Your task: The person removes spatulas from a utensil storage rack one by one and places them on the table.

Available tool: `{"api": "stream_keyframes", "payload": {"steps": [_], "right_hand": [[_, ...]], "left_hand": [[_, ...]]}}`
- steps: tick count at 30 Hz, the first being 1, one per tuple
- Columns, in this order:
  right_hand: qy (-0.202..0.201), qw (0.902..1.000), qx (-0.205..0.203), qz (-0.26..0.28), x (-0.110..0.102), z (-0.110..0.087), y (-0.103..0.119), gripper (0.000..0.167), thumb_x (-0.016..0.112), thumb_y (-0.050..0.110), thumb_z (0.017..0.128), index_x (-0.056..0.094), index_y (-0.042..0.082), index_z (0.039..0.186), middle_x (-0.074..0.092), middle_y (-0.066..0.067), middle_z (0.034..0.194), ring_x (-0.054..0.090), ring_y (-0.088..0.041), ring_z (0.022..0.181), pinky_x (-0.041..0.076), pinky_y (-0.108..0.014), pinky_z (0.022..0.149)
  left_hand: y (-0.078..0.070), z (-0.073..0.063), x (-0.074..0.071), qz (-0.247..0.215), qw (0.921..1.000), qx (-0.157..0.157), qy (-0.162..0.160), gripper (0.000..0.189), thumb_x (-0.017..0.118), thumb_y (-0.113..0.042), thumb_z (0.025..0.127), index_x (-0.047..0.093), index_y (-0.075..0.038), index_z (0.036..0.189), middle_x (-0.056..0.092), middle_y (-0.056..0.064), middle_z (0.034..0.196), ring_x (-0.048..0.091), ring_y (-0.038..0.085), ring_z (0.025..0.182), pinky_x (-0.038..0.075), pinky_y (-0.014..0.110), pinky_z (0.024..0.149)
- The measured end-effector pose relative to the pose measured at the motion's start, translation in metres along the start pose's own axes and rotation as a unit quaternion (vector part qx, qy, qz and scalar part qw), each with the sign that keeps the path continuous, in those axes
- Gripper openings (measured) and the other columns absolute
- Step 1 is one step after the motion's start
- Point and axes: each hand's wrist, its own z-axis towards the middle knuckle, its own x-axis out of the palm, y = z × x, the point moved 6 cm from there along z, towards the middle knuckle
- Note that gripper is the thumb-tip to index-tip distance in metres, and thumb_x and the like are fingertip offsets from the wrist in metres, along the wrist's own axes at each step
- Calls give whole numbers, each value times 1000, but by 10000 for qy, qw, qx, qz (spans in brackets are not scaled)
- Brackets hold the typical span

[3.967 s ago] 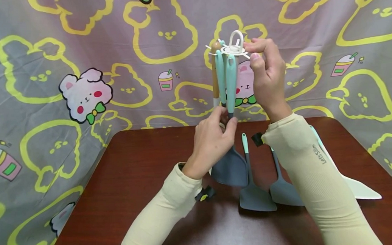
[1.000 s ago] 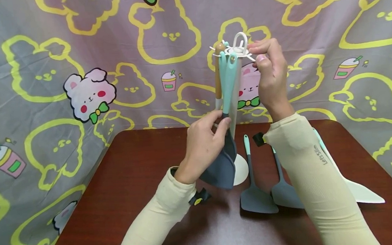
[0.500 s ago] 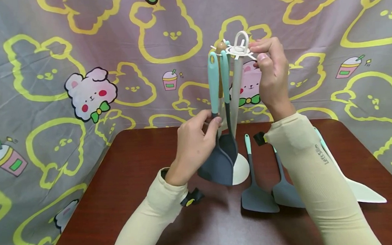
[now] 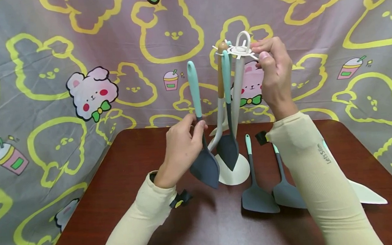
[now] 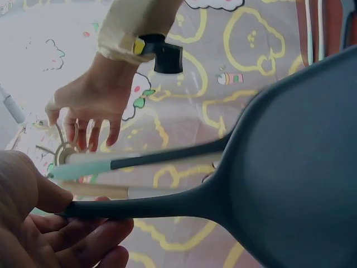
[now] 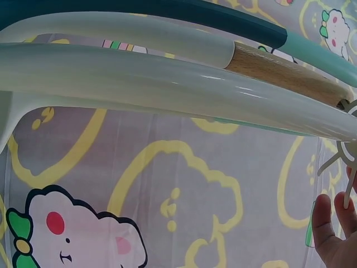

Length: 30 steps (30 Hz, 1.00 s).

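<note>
My left hand [image 4: 183, 140] pinches the dark grey neck of a spatula [image 4: 206, 171] with a mint handle. Its handle points up, and its broad head [image 5: 295, 151] fills the right of the left wrist view. At the upper right, my right hand [image 4: 276, 71] pinches a hook arm at the top of a white utensil stand [image 4: 240, 52]. On the stand hang a wooden-handled white utensil [image 4: 220, 73] and a mint-handled utensil with a dark grey head [image 4: 228, 148]. Another mint tip shows behind them. The held spatula is apart from the hooks, left of the stand.
The stand's round white base [image 4: 235, 176] rests on the dark brown table [image 4: 135, 180]. Right of it lie two grey spatulas, one [image 4: 258, 199] beside another [image 4: 286, 194]. A white flat-bladed utensil [image 4: 368, 192] lies partly behind the right sleeve. A patterned curtain [image 4: 124, 28] surrounds the table.
The spatula in my left hand has come off the stand's hooks and moved left and slightly down. My right hand keeps hold of the stand's top.
</note>
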Motion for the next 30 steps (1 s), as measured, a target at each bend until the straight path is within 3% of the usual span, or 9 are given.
{"api": "stream_keyframes", "payload": {"steps": [6,11,15,21,25,30], "right_hand": [[-23,10000,5,15,-2,1,0,40,39,27,83,63,-3,93,61,17,99,59,-11,109,46,-21,73],[-102,9998,23,167,-3,-1,0,32,41,22,84,66,3,91,63,15,99,60,-12,108,46,-21,72],[-27,10000,43,68,0,-1,0,36,40,22,84,64,-4,94,62,16,101,60,-11,110,47,-21,74],[3,9999,98,-139,1,-1,1,41,39,24,84,61,-9,97,60,19,101,59,-10,111,48,-21,75],[48,9998,52,-160,2,-1,2,42,39,24,84,61,-10,97,60,20,100,59,-10,111,48,-21,75],[-13,9999,-70,-121,1,1,2,45,39,25,83,60,-13,96,61,20,98,60,-9,110,47,-20,74]], "left_hand": [[15,0,-17,239,9996,-32,-126,13,59,-15,97,69,-7,95,74,6,82,58,14,54,41,29,52],[28,2,-32,563,9983,-60,-121,14,59,-16,97,70,-7,95,74,6,81,65,17,63,43,31,54],[38,2,-43,832,9963,-70,-214,15,60,-17,97,70,-6,95,75,8,82,68,21,66,45,35,56],[53,2,-54,1249,9919,-83,-239,18,62,-19,96,69,-3,97,72,10,77,60,22,59,39,32,54],[64,2,-62,1524,9881,-182,-70,17,62,-18,97,67,-2,96,63,9,67,50,21,52,35,30,49],[81,7,-71,1835,9814,-366,422,16,60,-16,97,64,-1,93,52,8,60,42,19,47,32,31,45]]}}
